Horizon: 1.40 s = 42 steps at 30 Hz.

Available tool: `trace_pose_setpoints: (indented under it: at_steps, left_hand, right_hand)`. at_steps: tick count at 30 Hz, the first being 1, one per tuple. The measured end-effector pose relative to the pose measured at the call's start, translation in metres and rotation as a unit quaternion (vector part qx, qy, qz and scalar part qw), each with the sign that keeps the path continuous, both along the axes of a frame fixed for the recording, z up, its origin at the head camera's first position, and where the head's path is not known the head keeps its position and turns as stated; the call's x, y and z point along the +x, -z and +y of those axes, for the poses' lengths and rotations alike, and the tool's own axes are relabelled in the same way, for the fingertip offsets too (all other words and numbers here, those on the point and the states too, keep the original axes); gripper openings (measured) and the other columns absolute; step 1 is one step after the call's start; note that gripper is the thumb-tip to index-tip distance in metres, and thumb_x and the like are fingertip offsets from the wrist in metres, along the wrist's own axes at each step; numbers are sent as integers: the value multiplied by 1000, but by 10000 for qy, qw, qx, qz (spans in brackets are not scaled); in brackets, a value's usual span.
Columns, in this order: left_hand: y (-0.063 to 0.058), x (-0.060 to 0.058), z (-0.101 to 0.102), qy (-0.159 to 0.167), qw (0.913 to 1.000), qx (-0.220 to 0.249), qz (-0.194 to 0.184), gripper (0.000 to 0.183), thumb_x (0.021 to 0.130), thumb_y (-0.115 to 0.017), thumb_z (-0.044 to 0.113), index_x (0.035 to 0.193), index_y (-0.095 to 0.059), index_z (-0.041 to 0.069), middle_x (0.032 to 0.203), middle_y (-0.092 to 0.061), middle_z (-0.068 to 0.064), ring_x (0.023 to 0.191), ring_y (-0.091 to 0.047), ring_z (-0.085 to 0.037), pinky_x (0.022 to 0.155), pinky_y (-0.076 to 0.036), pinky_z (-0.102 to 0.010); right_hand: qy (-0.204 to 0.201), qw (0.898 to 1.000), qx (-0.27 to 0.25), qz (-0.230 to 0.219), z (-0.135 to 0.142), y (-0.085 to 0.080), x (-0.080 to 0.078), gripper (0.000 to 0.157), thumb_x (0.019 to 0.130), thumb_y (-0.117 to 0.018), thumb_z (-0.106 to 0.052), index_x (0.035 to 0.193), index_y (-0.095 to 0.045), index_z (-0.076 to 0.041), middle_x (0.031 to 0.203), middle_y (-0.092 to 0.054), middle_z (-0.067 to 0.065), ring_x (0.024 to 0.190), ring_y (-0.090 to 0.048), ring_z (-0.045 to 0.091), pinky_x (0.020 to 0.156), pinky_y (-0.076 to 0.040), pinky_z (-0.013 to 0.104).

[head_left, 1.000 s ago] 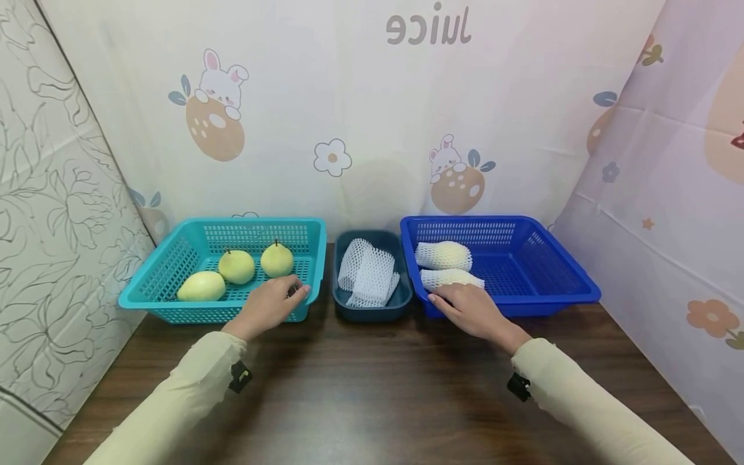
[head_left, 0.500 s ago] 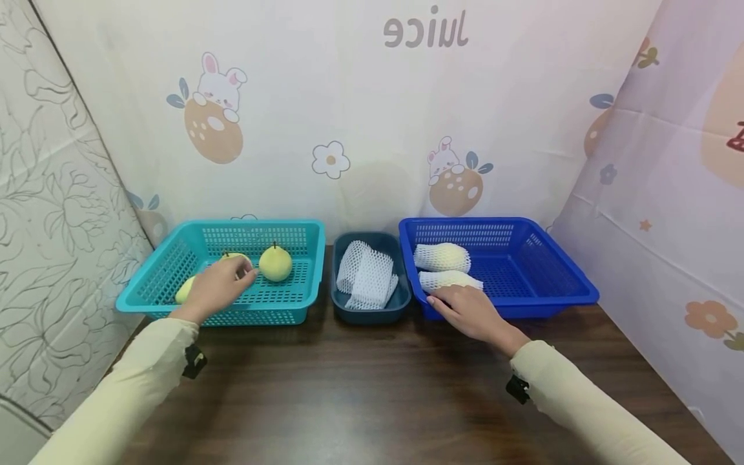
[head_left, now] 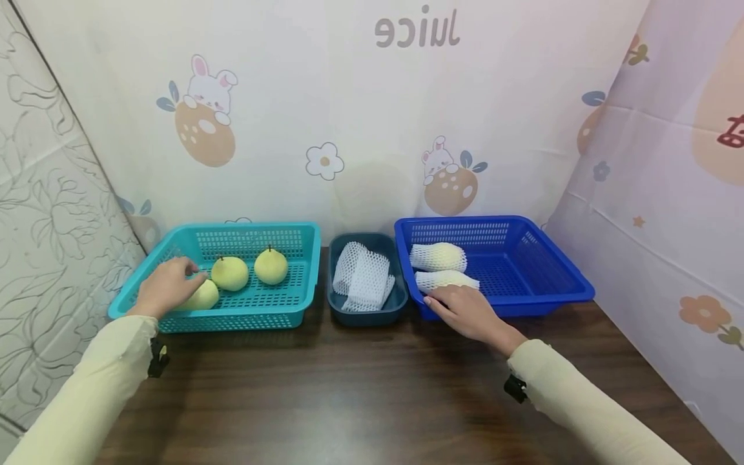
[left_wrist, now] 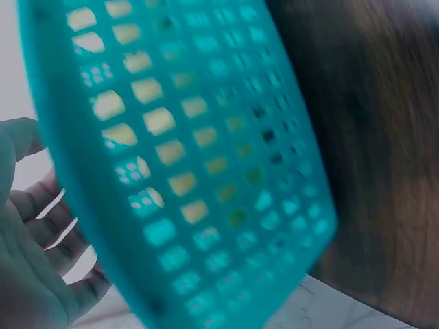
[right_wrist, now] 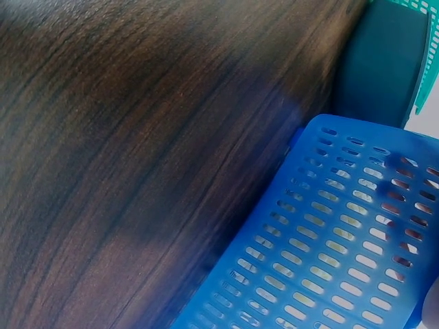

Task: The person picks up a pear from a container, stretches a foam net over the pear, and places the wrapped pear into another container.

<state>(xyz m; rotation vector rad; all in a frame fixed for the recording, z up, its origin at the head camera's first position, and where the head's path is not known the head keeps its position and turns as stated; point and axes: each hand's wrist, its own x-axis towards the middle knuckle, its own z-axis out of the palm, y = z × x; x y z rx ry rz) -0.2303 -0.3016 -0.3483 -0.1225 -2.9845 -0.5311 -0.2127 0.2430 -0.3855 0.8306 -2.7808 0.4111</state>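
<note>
dark wooden counter [head_left: 349, 387] stands before a curtain [head_left: 360, 116] printed with rabbits and flowers. on the counter are three containers in a row: a teal basket [head_left: 256, 310] on the left, a small dark tray [head_left: 372, 313] in the middle, a blue basket [head_left: 535, 284] on the right.

the left hand [head_left: 165, 285] reaches over the near left corner of the teal basket, and its fingers lie on the leftmost pear [head_left: 201, 297]. this pear lies on its side, the long axis about left to right; which end is the stem i cannot tell, because the hand covers a part. the fingers look only loosely bent over it, probably not yet closed, but the view is poor. two other pears [head_left: 230, 273] stand upright beside it, stems pointing up.

the right hand [head_left: 467, 310] rests on the near rim of the blue basket with fingers almost straight, the tips touching the nearer wrapped pear [head_left: 446, 279]. this one and a second wrapped pear [head_left: 438, 256] lie with long axis left to right. loose foam nets [head_left: 363, 278] lie in the dark tray.
</note>
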Motion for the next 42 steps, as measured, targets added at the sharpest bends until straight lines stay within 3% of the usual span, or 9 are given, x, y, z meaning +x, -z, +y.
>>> trace_pose_setpoints:
  at_steps: [10,19,23,28,34,42]
  left_hand:
    - [22,-10,-25,110,9969,39,-783,92,86,-64,47,132,-30,-24,130,-32,-45,115,-34,-60,87,-34,-67]
    - [30,-16,-35,342,9891,297,-1398,96,77,-75,27,131,-18,-29,123,-31,-49,109,-38,-59,86,-37,-65]
    - [32,-20,-40,421,9840,523,-1649,96,76,-76,27,131,-19,-26,118,-35,-46,103,-42,-56,82,-39,-63]
    - [36,-24,-45,626,9824,643,-1638,84,75,-77,29,121,-29,-22,107,-44,-37,91,-48,-46,74,-42,-56]
    - [31,-21,-38,637,9842,548,-1556,68,76,-75,16,117,-36,-22,103,-49,-35,89,-50,-44,74,-42,-56]
    - [31,-25,-33,621,9902,282,-1220,71,74,-78,21,118,-41,-21,101,-53,-34,86,-52,-41,72,-43,-54]
  right_hand:
    - [10,10000,-11,-24,0,2,0,31,100,-46,-37,101,-69,-15,87,-65,-5,78,-56,14,79,-49,41]
    - [7,10000,5,-89,-2,4,0,34,100,-45,-38,104,-69,-14,92,-67,-3,83,-59,17,82,-49,44]
    - [0,9999,36,-95,-2,4,-1,34,100,-44,-39,102,-68,-15,89,-65,-6,81,-57,15,81,-49,42]
    - [13,9999,39,-94,-3,3,0,34,100,-44,-39,101,-68,-15,87,-65,-6,80,-56,15,80,-49,42]
    - [72,9999,47,-117,-4,0,1,33,100,-45,-37,101,-68,-14,88,-65,-5,80,-56,16,80,-49,42]
    - [140,9998,63,-139,-1,1,2,35,100,-45,-36,107,-69,-12,95,-68,0,85,-59,19,84,-48,45]
